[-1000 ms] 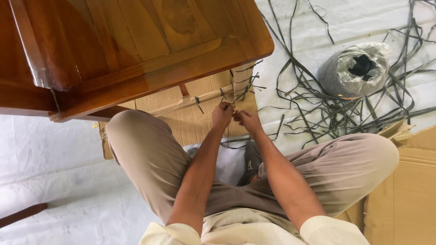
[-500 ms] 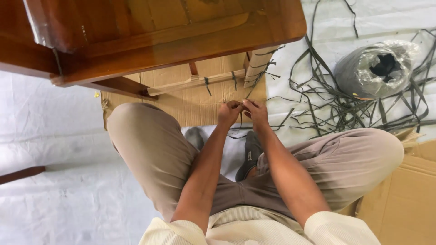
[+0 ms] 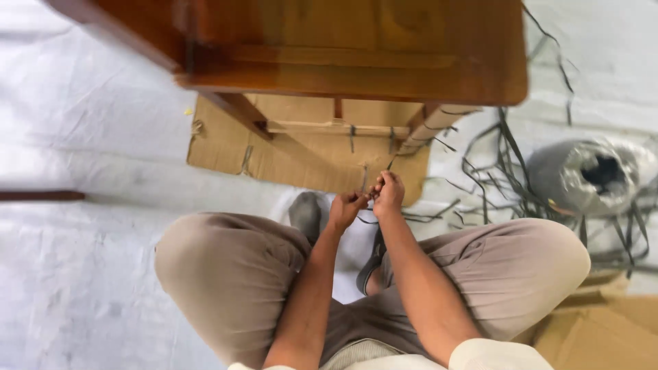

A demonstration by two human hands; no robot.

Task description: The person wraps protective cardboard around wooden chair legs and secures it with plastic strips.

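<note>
Left hand [image 3: 345, 208] and right hand [image 3: 388, 192] both pinched shut on dark strap [image 3: 364, 179] below wooden table [image 3: 384, 55] — strap likely thin, limp, light; grip near ends.

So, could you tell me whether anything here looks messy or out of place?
Yes: loose dark straps lie tangled on the white floor sheet beside the wrapped roll, right of the cardboard-wrapped table leg. Both hands, left and right, pinch one strap together.
</note>
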